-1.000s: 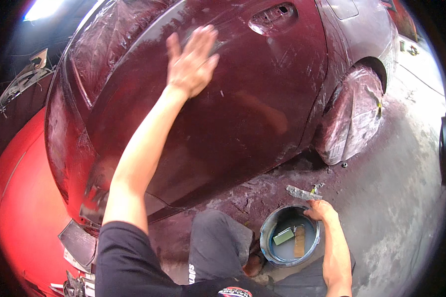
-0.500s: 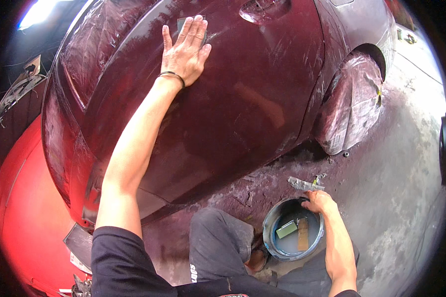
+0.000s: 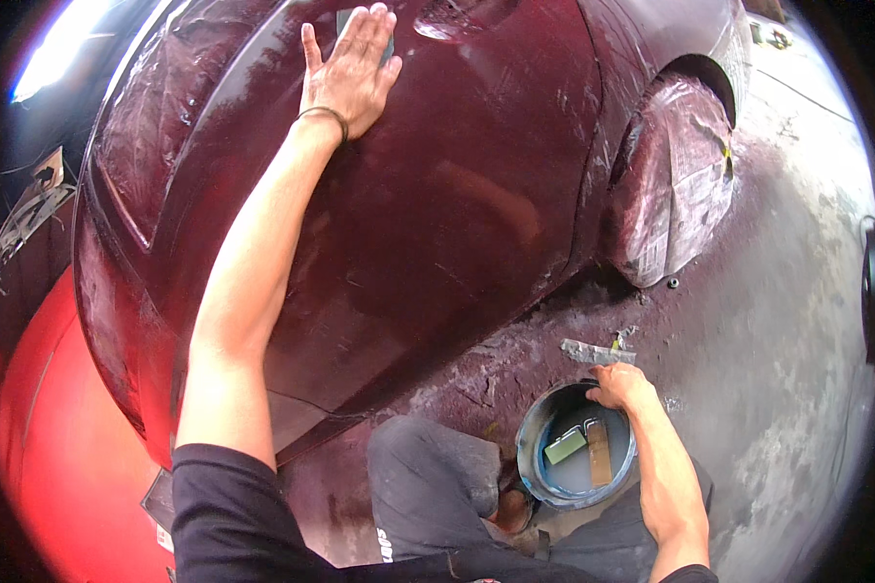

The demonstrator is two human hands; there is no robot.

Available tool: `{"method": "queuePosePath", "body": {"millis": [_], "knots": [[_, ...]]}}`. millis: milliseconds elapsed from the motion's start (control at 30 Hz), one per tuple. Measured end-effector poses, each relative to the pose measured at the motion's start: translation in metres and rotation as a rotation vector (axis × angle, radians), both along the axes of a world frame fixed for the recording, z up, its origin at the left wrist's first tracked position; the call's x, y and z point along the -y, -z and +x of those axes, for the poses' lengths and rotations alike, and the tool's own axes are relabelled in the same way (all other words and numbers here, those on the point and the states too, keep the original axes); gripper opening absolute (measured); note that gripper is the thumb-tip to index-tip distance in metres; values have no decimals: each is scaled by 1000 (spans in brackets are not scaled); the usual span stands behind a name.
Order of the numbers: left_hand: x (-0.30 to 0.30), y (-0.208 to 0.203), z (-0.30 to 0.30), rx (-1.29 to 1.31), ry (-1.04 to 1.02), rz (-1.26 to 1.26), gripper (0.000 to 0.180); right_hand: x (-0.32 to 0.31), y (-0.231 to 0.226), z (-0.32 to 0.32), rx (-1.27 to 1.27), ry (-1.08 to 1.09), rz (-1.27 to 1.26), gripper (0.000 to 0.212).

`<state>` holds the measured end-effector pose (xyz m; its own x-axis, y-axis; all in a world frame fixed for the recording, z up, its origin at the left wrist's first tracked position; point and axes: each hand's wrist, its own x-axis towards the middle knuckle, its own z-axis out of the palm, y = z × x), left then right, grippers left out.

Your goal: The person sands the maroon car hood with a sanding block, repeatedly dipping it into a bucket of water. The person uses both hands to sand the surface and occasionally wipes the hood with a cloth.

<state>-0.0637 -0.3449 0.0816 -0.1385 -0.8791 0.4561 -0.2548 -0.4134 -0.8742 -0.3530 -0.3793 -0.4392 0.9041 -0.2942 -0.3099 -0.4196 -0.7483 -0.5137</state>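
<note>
- The dark red car door panel [image 3: 437, 223] fills most of the view. Its surface looks dull and streaked, as if wet-sanded. I would work it in even, overlapping passes and keep the pressure flat, not on the fingertips.
- The rear wheel [image 3: 676, 180] to the right is masked with paper. I would keep strokes short of that edge so the masking is not torn.
- The concrete floor [image 3: 778, 389] beside the car is smeared with pale residue. I would treat it as slippery footing while crouched.
- My left hand [image 3: 350, 68] lies open and flat on the upper panel, fingers spread. A grey pad, likely abrasive, shows just past the fingertips. I cannot tell how much of it sits under the palm. I judge it best to keep the whole palm down so the pad cuts evenly.
- The blue bucket [image 3: 576, 457] stands on the floor below the door, just beside my knee. It holds water.
- My right hand [image 3: 620, 384] rests on the far rim of the bucket, fingers curled over the edge and holding nothing else that I can see. I would use it to steady the bucket.
- A pale green block [image 3: 565, 446] and a tan block [image 3: 599, 453] lie in the bucket, close together. I would rinse the pad often.
</note>
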Motion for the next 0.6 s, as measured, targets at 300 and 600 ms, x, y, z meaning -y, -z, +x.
{"method": "queuePosePath", "body": {"millis": [300,600], "knots": [[-29,54,-20,-42,-103,239,63,10,13,-8,-28,21,-43,53],[-3,96,-37,-77,-144,202,65,12,5,-10,-62,42,-34,56]]}}
